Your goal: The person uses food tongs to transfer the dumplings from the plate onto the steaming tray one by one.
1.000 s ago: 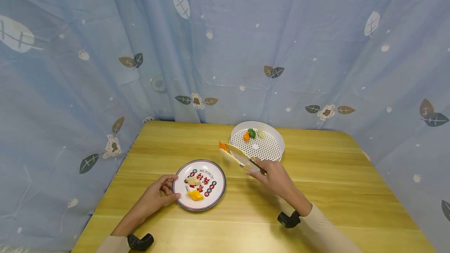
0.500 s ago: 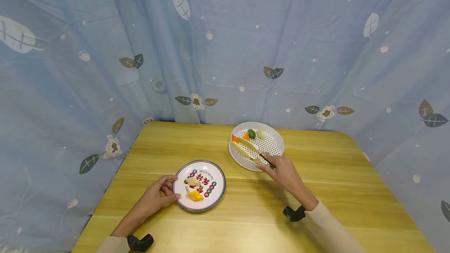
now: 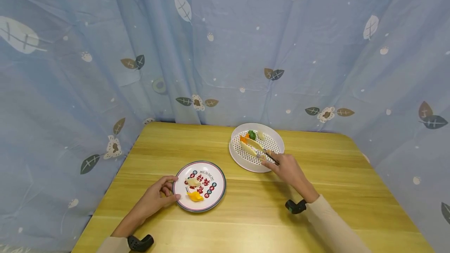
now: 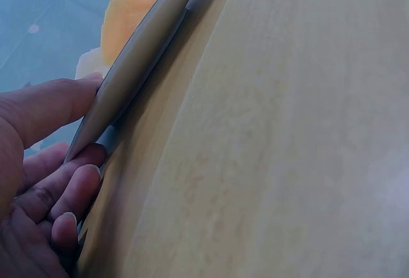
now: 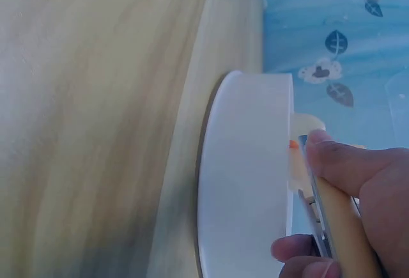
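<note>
Right hand [image 3: 286, 168] fingers gripping tongs [image 3: 254, 148] over perforated tray [image 3: 277, 140] — tips hidden, left hand [image 3: 156, 195] fingers curled on plate [image 3: 215, 200] rim.

The worktop [image 3: 316, 190] is smooth, matt, pale wood. The perforated tray [image 3: 277, 139] looks like white plastic, the printed plate [image 3: 218, 190] glossy, the curtain [image 3: 225, 50] soft cloth.

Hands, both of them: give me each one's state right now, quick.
Left hand: holds the rim of the patterned plate, thumb on the edge.
Right hand: grips the tongs over the white perforated tray.
</note>
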Available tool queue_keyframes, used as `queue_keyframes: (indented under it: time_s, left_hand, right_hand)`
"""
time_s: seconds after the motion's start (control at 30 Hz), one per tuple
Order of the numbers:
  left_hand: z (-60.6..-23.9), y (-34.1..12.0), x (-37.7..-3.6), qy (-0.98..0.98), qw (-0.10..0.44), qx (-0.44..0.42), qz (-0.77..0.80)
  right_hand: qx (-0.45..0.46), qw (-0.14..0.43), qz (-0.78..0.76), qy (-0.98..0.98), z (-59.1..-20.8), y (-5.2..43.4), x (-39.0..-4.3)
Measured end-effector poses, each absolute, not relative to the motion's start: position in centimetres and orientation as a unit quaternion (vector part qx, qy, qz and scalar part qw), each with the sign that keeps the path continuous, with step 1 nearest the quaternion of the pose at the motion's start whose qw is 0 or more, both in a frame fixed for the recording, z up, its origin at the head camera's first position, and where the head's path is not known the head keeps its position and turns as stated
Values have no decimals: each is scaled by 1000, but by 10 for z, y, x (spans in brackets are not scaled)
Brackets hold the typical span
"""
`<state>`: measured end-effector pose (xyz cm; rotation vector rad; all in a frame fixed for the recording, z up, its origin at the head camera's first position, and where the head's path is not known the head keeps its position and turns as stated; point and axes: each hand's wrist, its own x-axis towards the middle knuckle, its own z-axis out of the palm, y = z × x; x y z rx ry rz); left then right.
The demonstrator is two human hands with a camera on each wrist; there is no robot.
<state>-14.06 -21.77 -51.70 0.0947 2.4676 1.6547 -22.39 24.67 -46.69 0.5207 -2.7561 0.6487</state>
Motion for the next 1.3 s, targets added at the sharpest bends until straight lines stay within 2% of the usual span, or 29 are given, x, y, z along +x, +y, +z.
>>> queue_keyframes:
  time_s: [0.73, 0.97, 1.1, 1.3]
  left_hand:
    - [-518, -217, -141, 821, 86, 37, 563]
    - [-517, -218, -140, 824, 90, 34, 558]
    - [-519, -219, -140, 824, 90, 33, 559]
    - [-520, -219, -140, 825, 89, 31, 557]
  right_hand:
    - [187, 77, 181, -963, -457, 243, -233]
    - [180, 99, 206, -957, -454, 240, -229]
    - [194, 125, 213, -949, -451, 234, -224]
    - [223, 135, 218, -941, -450, 222, -212]
